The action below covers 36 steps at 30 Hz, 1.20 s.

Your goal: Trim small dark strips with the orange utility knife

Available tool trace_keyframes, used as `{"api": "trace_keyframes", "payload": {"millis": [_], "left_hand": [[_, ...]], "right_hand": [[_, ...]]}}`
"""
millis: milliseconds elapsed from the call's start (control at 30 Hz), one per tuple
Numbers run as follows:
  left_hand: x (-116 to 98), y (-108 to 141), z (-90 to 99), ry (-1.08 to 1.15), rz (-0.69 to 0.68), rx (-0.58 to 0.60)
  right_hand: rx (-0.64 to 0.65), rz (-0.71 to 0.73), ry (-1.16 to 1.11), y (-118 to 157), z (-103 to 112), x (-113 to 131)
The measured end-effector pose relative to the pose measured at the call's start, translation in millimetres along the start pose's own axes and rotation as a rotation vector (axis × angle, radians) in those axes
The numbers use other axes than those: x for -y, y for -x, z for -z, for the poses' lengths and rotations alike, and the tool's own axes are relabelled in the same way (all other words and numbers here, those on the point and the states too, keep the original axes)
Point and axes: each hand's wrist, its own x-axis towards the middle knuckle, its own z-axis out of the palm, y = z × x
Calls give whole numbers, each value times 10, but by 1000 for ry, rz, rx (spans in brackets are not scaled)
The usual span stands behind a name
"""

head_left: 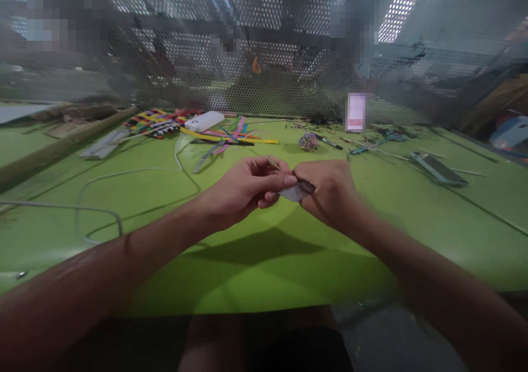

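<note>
One long pole [68,143] lies at the left of my green table [247,295], with a pale cable [49,204] looping in front of it; then come some colourful weaving [152,122], a white device [205,121] and a fan of loose coloured strips [231,138]. In front of these, my left hand [249,184] is closed in a pinch, thumb against forefinger, and a thin pale stem [278,165] pokes up beside the fingers. Just past that thumb is the pale grey piece [295,192], held above the table and bridging both hands. My right hand [330,188] is curled over, its back toward me, closed around the piece's right end; its fingertips are hidden, so I cannot tell how they press or what else they have. For handling this fine, I judge it best to pinch close to the spot being worked, wrists low and level, left thumb flat against twisting, and the right hand's pressure light and aimed away from my left fingertips, in case an edge is sharp. Farther right lie a ball of mixed threads [308,142], a pen [329,142] and a phone-like slab [439,168]. As for containers, I can make out none.
</note>
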Motion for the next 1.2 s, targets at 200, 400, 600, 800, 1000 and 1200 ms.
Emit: {"api": "trace_keyframes", "payload": {"millis": [200,400,600,800,1000,1200], "left_hand": [[15,-14,18,-2,-4,-2],[43,-17,24,-12,-10,-5],[-1,-7,13,19,-30,12],[-94,21,-29,-3,-135,-67],[-38,-22,1,-54,-273,-187],[8,-24,49,-211,-376,-180]], "right_hand": [[26,-23,-1,-8,14,20],[19,-28,19,0,-4,21],[-63,-1,-102,-26,-51,-38],[90,-283,-736,-151,179,-124],[149,-334,-1044,-149,227,-89],[96,-414,-1076,-137,116,-67]]}}
